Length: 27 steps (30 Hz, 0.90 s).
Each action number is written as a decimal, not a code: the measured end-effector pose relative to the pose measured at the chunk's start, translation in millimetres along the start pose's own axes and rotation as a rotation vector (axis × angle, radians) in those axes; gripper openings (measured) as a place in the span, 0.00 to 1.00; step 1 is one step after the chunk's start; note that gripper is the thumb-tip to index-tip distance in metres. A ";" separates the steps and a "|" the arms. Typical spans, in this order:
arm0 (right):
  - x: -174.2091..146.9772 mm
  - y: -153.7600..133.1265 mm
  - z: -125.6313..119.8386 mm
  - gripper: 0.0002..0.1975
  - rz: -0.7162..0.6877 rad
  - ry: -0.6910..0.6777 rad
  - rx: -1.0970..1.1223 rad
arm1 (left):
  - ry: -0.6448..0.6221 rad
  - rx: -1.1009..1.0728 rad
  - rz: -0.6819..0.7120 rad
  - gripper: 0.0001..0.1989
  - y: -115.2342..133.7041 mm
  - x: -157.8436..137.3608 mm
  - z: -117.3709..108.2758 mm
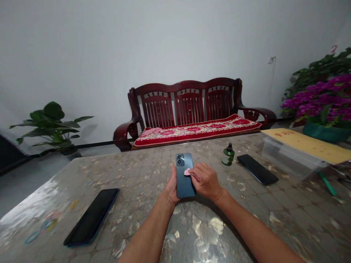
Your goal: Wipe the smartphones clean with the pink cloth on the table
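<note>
A blue-grey smartphone (184,188) is held above the table with its back and camera lenses facing me. My left hand (171,185) is closed around its left edge, thumb along the side and the other fingers hidden behind it. Pinched in my right hand (206,182) is a small pink cloth (187,172), which lies against the phone's back just below the cameras. Right of my hands, a small green bottle with a black cap (228,155) stands upright beside a black smartphone (257,169) lying face up.
A larger dark phone or tablet (92,216) lies at the left, near colored rubber bands (48,223). At the right stand a clear plastic box (293,155) under a yellow sheet (309,144), a green-handled tool (327,183) and a purple flower pot (326,128). A wooden bench (189,106) stands beyond the table.
</note>
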State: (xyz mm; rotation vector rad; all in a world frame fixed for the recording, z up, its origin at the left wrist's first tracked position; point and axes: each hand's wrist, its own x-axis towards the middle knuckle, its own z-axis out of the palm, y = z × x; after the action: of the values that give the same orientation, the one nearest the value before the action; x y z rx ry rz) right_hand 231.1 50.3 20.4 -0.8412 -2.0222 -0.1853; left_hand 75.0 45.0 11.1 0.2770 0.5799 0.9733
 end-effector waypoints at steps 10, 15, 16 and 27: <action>7.3 15.0 -9.8 0.08 0.135 0.146 -0.090 | 0.017 0.083 -0.085 0.40 -13.4 -0.4 10.0; -0.3 2.1 -4.5 0.08 0.012 0.049 -0.002 | 0.019 0.080 -0.064 0.40 -5.7 -2.7 10.7; -0.6 0.9 -3.9 0.08 -0.007 0.033 0.005 | 0.020 0.076 -0.058 0.40 -4.6 -3.2 10.6; -0.4 5.3 -4.5 0.10 0.077 0.089 0.055 | 0.013 0.092 -0.056 0.41 -5.5 -2.7 11.5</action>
State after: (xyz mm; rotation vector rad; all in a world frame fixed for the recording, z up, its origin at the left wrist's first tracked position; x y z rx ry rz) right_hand 237.7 52.1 21.7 -0.8599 -1.8999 -0.1207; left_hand 84.3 40.1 18.8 0.3346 0.6422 0.8963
